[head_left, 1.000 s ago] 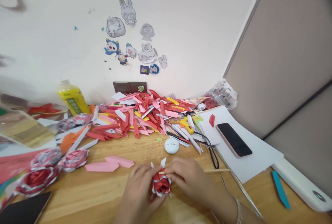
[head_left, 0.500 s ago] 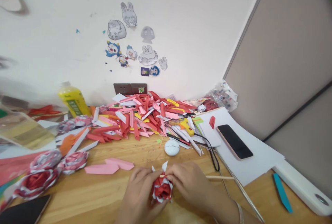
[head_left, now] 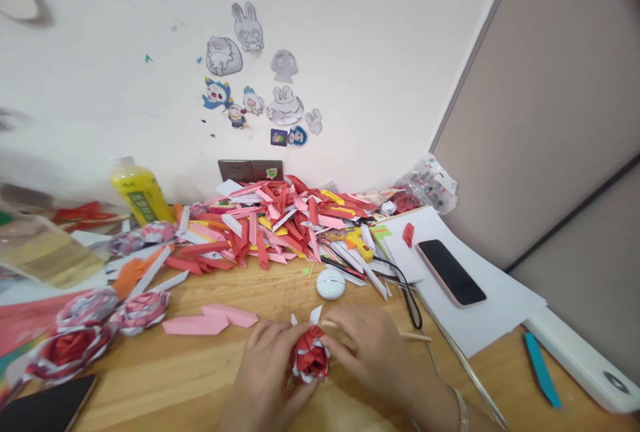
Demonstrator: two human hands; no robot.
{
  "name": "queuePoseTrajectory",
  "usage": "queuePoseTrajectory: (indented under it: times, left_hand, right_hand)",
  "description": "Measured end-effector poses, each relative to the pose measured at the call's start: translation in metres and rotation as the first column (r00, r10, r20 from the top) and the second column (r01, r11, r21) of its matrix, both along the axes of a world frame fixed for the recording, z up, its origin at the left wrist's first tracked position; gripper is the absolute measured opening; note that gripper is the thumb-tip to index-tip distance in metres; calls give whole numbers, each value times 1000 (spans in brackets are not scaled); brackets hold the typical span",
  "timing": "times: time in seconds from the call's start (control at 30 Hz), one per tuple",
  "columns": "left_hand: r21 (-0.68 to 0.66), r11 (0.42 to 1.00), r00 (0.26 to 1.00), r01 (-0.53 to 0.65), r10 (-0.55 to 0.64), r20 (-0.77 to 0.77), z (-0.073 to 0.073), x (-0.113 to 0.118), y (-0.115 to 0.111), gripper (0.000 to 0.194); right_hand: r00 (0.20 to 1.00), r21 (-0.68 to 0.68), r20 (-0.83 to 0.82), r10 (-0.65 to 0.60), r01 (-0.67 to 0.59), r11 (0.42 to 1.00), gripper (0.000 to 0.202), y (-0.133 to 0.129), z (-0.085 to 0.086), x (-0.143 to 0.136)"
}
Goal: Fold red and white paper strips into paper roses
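A red and white folded-paper flower [head_left: 312,355] sits between my hands at the front of the table. My left hand [head_left: 273,365] is closed round its left side, thumb underneath. In my right hand [head_left: 367,345], closed at the flower's right edge, is a thin wooden stick [head_left: 416,337]; one end pokes out by the fingertips and the other sticks out beyond the hand. Two white paper points rise behind the flower. Pink folded strips [head_left: 210,320] lie to the left of my left hand, and a white rounded case [head_left: 331,284] stands just beyond the fingers.
A heap of folded paper strips [head_left: 280,219] lines the wall, with a yellow glue gun [head_left: 359,244] at its right. Finished paper flowers [head_left: 70,352] and a yellow bottle [head_left: 143,192] are on the left. A phone [head_left: 451,272] rests on white paper [head_left: 505,315] at right.
The stick's near end has shifted right, off the top of the flower, and its far end reaches less far right. My left hand still holds the flower.
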State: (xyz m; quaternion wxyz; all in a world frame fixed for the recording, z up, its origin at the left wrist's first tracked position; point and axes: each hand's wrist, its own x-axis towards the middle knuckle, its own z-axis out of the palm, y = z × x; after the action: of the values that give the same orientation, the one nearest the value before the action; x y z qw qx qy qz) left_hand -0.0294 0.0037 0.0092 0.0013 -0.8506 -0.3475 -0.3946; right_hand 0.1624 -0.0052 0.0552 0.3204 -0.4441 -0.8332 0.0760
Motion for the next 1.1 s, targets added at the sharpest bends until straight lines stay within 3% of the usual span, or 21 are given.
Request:
queuePoseTrajectory:
  times: [0.2, 0.47, 0.63, 1.1]
  left_hand:
    - [66, 997, 999, -39, 40, -8, 1, 1, 0, 32]
    - [155, 982, 994, -105, 106, 2, 7, 5, -2, 21]
    - [192, 979, 996, -73, 82, -38, 5, 3, 0, 23]
    - [130, 988, 996, -82, 86, -25, -1, 2, -1, 26]
  right_hand:
    - [999, 111, 6, 38, -38, 993, 32, 0, -6, 0]
    - [999, 131, 35, 13, -17, 991, 42, -2, -6, -4]
    - [1000, 141, 20, 10, -12, 990, 46, -3, -5, -7]
    - [999, 245, 32, 0, -8, 969, 51, -4, -6, -11]
